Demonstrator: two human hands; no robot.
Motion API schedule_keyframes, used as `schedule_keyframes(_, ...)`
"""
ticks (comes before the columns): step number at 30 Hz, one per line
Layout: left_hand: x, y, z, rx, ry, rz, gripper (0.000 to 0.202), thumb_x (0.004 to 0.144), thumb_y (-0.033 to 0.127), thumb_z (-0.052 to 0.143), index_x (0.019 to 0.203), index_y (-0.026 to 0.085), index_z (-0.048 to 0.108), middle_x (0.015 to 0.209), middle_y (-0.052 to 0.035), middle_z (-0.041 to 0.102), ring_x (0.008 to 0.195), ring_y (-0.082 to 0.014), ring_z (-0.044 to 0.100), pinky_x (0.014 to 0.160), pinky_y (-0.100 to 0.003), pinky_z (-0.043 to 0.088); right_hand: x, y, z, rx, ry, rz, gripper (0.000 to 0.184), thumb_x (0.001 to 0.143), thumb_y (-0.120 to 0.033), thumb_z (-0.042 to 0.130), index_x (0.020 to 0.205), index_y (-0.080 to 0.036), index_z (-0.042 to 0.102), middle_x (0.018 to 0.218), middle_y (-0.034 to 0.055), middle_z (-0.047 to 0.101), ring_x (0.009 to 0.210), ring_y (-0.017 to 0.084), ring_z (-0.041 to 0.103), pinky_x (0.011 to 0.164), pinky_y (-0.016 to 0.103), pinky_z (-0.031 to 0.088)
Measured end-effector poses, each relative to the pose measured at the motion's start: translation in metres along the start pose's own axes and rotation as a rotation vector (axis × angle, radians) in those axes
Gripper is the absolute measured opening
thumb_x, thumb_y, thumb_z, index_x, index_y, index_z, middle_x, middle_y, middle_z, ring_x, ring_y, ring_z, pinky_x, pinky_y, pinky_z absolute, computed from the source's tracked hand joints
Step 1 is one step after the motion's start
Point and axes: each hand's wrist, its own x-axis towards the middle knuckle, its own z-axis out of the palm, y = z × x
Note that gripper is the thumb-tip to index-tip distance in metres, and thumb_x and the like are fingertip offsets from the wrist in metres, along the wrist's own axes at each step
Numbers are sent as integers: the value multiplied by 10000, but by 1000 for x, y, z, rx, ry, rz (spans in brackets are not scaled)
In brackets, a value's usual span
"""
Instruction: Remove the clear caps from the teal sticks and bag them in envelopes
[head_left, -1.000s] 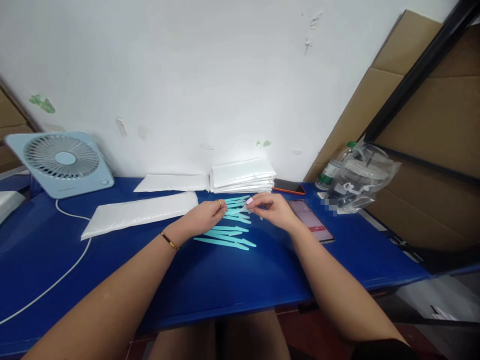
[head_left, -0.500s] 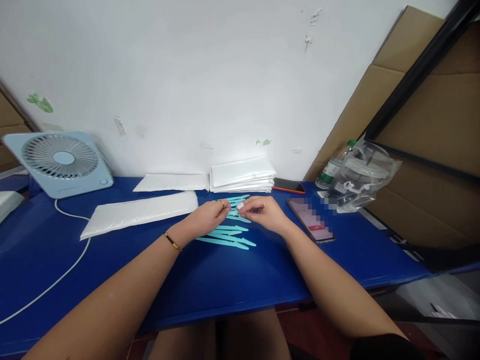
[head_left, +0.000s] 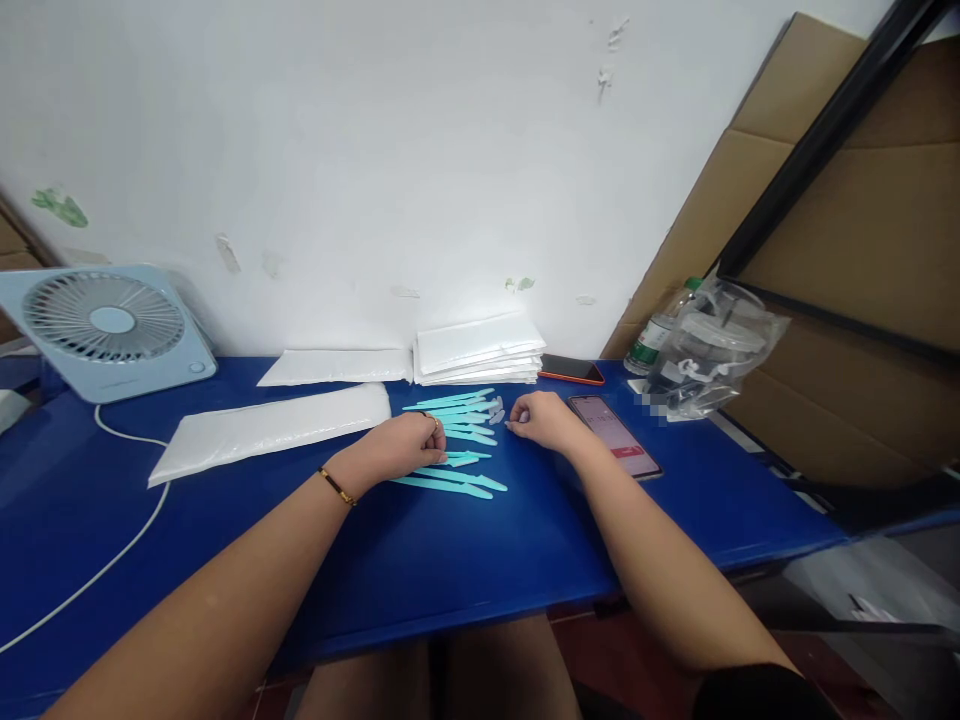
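Several slim turquoise eyebrow razors lie in a loose fan on the blue table. Over their left ends is my left hand, its fingers closed at the handle of one razor in the middle of the fan. A few small translucent caps lie by the tips of the upper razors. Just right of these, my right hand rests low over the table with thumb and fingers pinched. A small pale piece, apparently a cap, shows at its fingertips, mostly hidden.
Behind the razors stands a stack of white padded packets, with a long white packet to the left. A red-edged phone and a lit phone lie right. Further out are a bottle, a bagged cup and a fan.
My hands have moved apart: the left one down and left onto a lower razor, the right one rightward. The small caps beside the razor tips have come into view.
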Motion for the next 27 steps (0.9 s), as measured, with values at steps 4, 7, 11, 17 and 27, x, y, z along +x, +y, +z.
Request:
schedule_keyframes(4,0,3,-2,-69,25,-36,249,741,443,523,749,206,601,735,-31,625,628,-166,547,514,-254,391,2,-1,5,-16,-27,0,78,650,-153,627,714,-191,651,746,26,674,706,161,600,613,229,418)
schedule_keyframes(7,1,4,-4,-120,57,-55,253,757,442,504,786,204,586,724,-21,620,649,-164,556,563,-258,430,1,1,3,-1,-51,26,145,623,-131,625,754,-189,654,782,32,675,716,166,604,624,235,433)
schedule_keyframes(11,3,3,-5,-201,109,-71,275,769,440,506,873,197,583,781,-21,622,709,-157,569,647,-265,457,-1,3,-1,140,-93,73,103,598,-96,616,650,-186,620,678,22,661,626,163,605,566,245,442)
schedule_keyframes(17,4,1,-5,-298,162,-83,332,759,487,523,880,182,580,767,-17,604,689,-146,546,628,-263,446,-1,-6,-13,1034,128,100,179,684,-269,684,762,-172,556,604,3,637,590,151,646,556,252,513)
schedule_keyframes(27,3,8,-8,-425,178,-94,368,736,510,553,869,167,574,742,-6,570,669,-131,504,616,-258,416,-3,-27,-3,1281,213,31,261,598,-311,789,717,-148,623,620,21,665,614,151,662,505,209,524)
